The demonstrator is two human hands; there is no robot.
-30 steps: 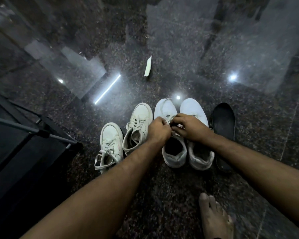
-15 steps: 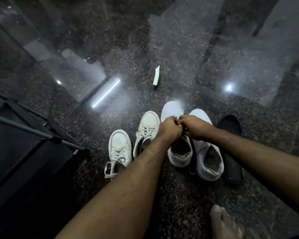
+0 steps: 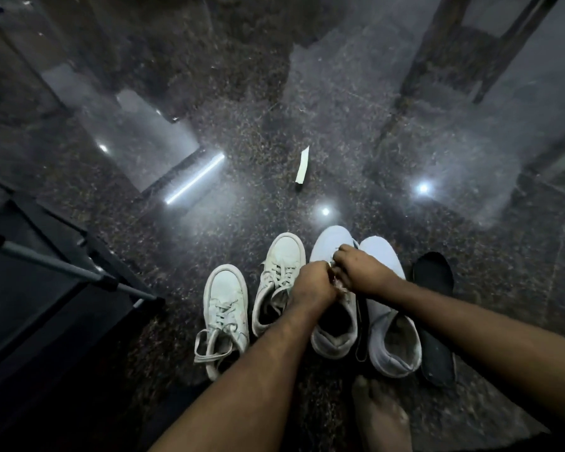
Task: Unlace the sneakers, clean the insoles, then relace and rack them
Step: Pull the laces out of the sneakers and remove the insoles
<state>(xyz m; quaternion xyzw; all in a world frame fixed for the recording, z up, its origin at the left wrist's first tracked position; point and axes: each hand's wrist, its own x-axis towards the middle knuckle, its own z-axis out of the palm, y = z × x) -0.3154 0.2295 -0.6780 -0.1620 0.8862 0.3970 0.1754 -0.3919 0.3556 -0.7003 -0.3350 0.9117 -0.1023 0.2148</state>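
Several white sneakers stand in a row on the dark floor. The two on the left [image 3: 224,308] [image 3: 279,275] are laced. My left hand [image 3: 313,283] and my right hand [image 3: 356,270] meet over the lacing area of the third sneaker [image 3: 331,327], fingers curled and pinching its lace; the lace itself is mostly hidden under my fingers. A fourth sneaker [image 3: 388,340] stands open just right of it. A black insole [image 3: 436,347] lies flat on the floor at the far right. A thin dark strip [image 3: 361,324] lies between the two right sneakers.
A dark shoe rack with grey metal tubes [image 3: 62,272] stands at the left. A small white paper slip [image 3: 302,169] lies on the glossy granite floor beyond the shoes. A bare foot [image 3: 379,419] rests at the bottom. Chair legs [image 3: 437,70] reflect at the upper right.
Both hands have stayed together on the third sneaker's lacing, working toward its toe. The camera tilted, so the shoes sit lower in view.
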